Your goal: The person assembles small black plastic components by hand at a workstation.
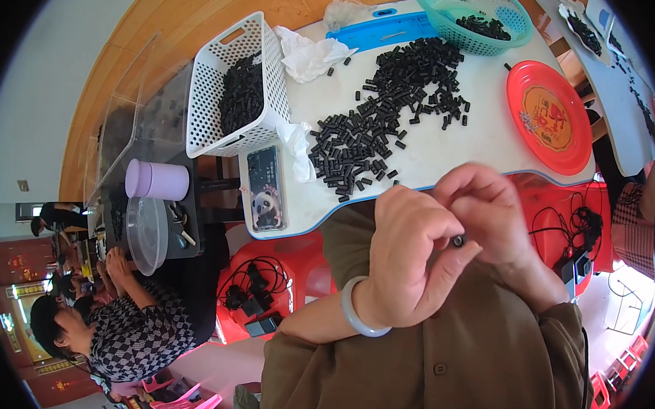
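Observation:
My left hand [412, 257], with a pale bangle at the wrist, pinches a small black cylindrical piece [457, 241] between thumb and fingers, its round end facing up. Close beside it, my right hand [490, 213] has its fingers curled in and is slightly blurred. Anything between those fingertips is hidden. Both hands are held just in front of the near table edge. Beyond them, a large heap of similar black pieces [360, 139] spreads over the white table [448, 159].
At the left stand a white perforated basket [278, 91] of black pieces, crumpled tissues [302, 59] and a panda-patterned phone [266, 194]. Farther back are a green colander [434, 10] and a blue tray [403, 29]. A red plate [522, 85] lies right. A person [139, 328] sits left near a lilac cup [158, 180].

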`<action>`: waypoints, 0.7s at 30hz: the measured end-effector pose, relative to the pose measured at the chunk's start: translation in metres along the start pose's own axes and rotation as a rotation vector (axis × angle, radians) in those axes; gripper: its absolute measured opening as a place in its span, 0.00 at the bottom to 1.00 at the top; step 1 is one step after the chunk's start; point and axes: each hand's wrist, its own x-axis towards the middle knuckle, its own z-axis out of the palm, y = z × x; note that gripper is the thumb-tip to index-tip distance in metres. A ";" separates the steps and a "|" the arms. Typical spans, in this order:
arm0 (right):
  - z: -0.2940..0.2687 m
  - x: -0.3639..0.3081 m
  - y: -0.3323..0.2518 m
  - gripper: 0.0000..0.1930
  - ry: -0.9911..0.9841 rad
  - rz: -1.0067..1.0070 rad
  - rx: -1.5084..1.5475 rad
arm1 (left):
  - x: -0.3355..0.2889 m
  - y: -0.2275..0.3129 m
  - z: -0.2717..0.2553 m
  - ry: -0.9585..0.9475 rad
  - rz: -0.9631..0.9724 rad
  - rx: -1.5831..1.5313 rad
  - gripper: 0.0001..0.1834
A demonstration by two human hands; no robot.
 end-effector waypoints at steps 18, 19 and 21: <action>0.013 0.024 0.044 0.11 0.144 0.023 0.396 | -0.014 -0.039 0.036 0.134 -0.281 0.208 0.07; 0.014 0.024 0.042 0.10 0.179 0.035 0.408 | -0.016 -0.040 0.037 0.120 -0.306 0.188 0.06; 0.013 0.025 0.042 0.08 0.215 0.048 0.422 | -0.018 -0.044 0.039 0.139 -0.301 0.134 0.06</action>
